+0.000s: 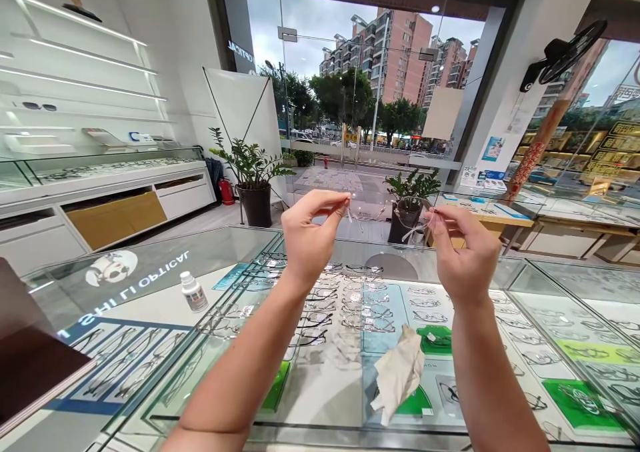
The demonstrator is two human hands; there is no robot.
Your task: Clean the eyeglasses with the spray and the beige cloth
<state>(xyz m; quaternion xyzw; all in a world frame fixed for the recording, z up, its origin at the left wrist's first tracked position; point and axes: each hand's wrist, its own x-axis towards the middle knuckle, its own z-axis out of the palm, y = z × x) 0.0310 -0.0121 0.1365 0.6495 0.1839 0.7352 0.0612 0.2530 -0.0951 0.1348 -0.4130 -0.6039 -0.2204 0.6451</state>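
Observation:
My left hand and my right hand are raised over a glass display counter. Between them they hold up a pair of thin-framed eyeglasses, each pinching one side between thumb and fingers. The lenses are clear, so the frame's outline is faint against the window. Below my right hand a crumpled beige cloth lies on the glass. A small white bottle stands on the counter to the left of my left forearm.
Rows of eyeglasses fill the case under the glass. At the lower left is a dark brown box-like object. Beyond the counter stand two potted plants, a red fire extinguisher and a glass door. A black fan hangs at right.

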